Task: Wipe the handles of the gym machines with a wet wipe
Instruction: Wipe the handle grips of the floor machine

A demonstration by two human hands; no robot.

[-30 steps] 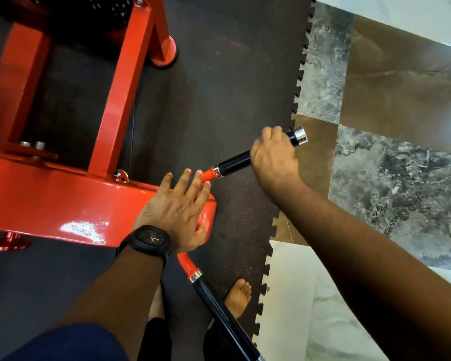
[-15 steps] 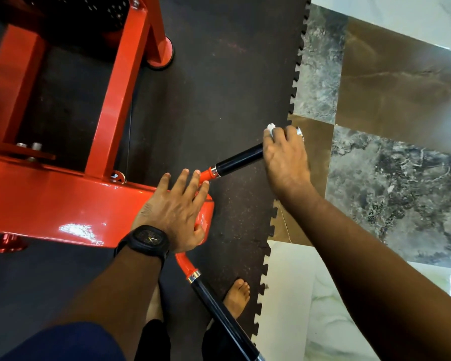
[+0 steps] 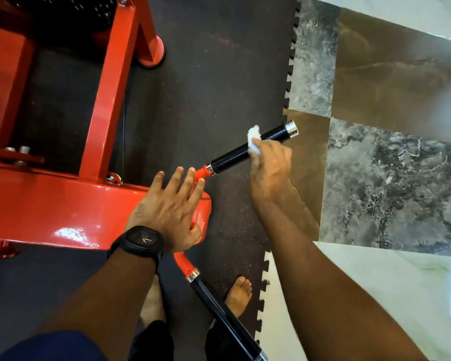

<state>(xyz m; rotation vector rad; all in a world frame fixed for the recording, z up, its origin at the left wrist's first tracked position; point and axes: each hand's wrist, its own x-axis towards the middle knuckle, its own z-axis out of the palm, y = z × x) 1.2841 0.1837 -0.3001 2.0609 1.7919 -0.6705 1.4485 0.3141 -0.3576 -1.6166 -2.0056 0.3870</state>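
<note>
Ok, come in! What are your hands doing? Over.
Right hand holds wet wipe against upper black handle. Left hand flat on red frame. No hand on lower handle. Nothing in the way.

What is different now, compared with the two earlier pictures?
The right hand, holding the wet wipe against the upper handle, slid out over the chrome end cap, then back toward the red frame; the cap is bare again. The left hand stays flat on the frame; the lower handle stays untouched.
</note>
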